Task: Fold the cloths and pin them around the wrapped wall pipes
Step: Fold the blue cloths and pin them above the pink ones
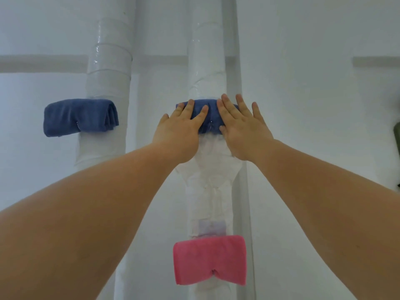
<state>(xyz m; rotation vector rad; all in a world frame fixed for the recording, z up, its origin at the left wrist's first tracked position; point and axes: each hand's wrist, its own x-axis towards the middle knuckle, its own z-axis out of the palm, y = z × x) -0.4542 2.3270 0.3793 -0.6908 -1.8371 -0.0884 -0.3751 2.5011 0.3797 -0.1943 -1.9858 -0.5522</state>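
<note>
Both hands are covering most of the blue cloth (211,111) on the right pipe (206,61), so only its middle strip and top edge are showing. A small pin (211,124) is glinting in the gap between them. The left hand (179,131) and right hand (242,128) are lying flat with fingers straight, pressing on that cloth and gripping nothing. A dark object (397,135) is being cut off by the right edge, too little to identify. 2 wrapped pipes are carrying 3 folded cloths: 2 blue, 1 pink. The second blue cloth (80,118) is sitting around the left pipe (110,72), a faint second pin (77,124) showing. The pink cloth (208,258) is sitting lower on the right pipe, its fastening too small to make out.
</note>
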